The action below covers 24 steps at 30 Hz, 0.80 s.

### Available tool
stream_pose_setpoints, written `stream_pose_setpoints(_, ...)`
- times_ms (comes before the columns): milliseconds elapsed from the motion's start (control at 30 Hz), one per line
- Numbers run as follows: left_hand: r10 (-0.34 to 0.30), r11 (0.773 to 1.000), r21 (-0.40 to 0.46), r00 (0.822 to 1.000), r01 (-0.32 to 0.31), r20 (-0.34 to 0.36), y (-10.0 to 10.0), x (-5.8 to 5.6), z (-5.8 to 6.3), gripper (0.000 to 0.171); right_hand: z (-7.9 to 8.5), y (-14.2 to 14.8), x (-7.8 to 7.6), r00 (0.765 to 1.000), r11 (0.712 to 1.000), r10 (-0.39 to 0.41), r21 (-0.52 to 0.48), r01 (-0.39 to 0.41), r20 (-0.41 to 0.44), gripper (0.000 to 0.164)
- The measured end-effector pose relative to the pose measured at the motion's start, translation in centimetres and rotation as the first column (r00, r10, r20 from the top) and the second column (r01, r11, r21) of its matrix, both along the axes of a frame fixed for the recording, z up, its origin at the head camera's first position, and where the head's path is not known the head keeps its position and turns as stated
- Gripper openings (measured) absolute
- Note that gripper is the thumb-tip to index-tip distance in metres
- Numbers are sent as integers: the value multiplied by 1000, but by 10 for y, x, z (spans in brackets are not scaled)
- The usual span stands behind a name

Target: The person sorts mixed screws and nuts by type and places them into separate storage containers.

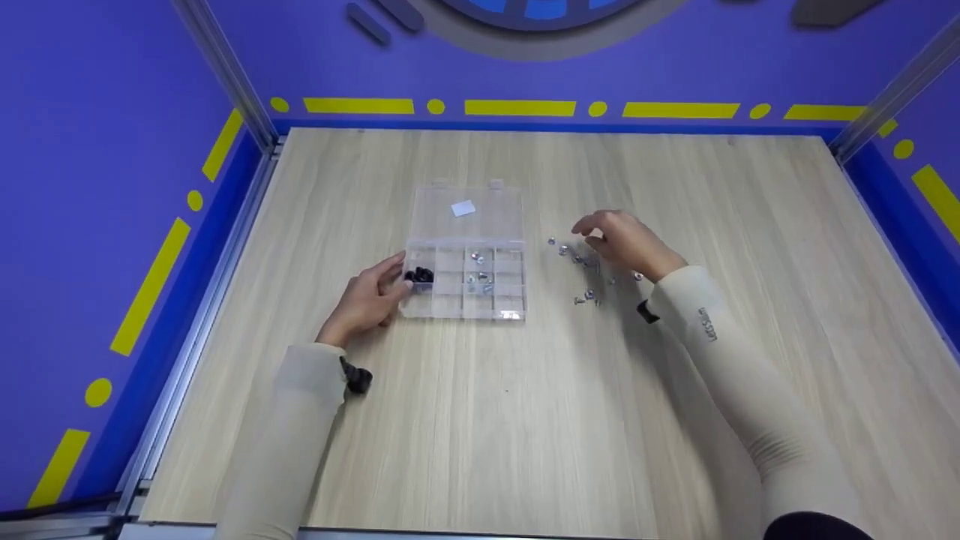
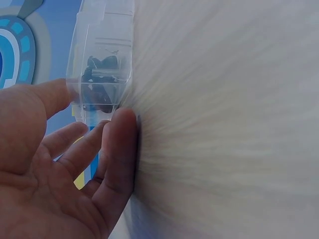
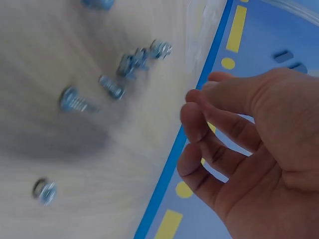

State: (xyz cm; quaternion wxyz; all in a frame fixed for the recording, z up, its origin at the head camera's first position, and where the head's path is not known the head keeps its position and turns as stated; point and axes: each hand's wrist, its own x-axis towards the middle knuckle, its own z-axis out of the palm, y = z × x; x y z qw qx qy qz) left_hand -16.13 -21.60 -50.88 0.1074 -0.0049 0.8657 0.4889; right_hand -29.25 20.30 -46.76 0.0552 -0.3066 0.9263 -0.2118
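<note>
A clear plastic compartment box (image 1: 495, 304) lies with its lid folded back. My left hand (image 1: 367, 296) rests against its left side, thumb at the rim, fingers fairly straight; the left wrist view shows the same hand (image 2: 60, 164) beside the box wall (image 2: 102, 30). Black small parts (image 1: 424, 275) fill one left compartment, and silver screws (image 1: 482, 277) lie in the third column. To the right, my right hand (image 1: 626, 240) hovers over loose screws (image 1: 577, 259), fingers loosely bent. In the right wrist view no object shows in the hand (image 3: 249, 144), near several screws (image 3: 112, 88).
A white paper label (image 1: 463, 208) lies on the lid (image 1: 431, 217). More loose screws (image 1: 589, 295) are scattered on the wooden table (image 1: 480, 435) right of the box. Blue panels (image 1: 525, 75) with yellow marks enclose the table at the back and sides.
</note>
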Motion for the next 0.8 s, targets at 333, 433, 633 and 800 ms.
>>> stream_pose_setpoints(333, -2, 1000, -25, 1000, 2, -8, 0, 0, -1, 64, -9, 39, 7, 982, 989, -124, 99, 110, 142, 31)
stream_pose_setpoints(433, 1, 999, -42, 1000, -2, -17, 0, 0, 0, 64, -11, 46, 8, 974, 987, -137, 108, 118, 183, 32)
stream_pose_setpoints(633, 9, 999, -33, 1000, -10, -20, 0, 1, 0, 64, -13, 56, 12, 964, 985, -151, 119, 127, 221, 40)
stream_pose_setpoints(800, 2, 1000, -30, 1000, -2, -22, 0, 2, 0, 63, -14, 61, 15, 968, 986, -143, 114, 121, 205, 40)
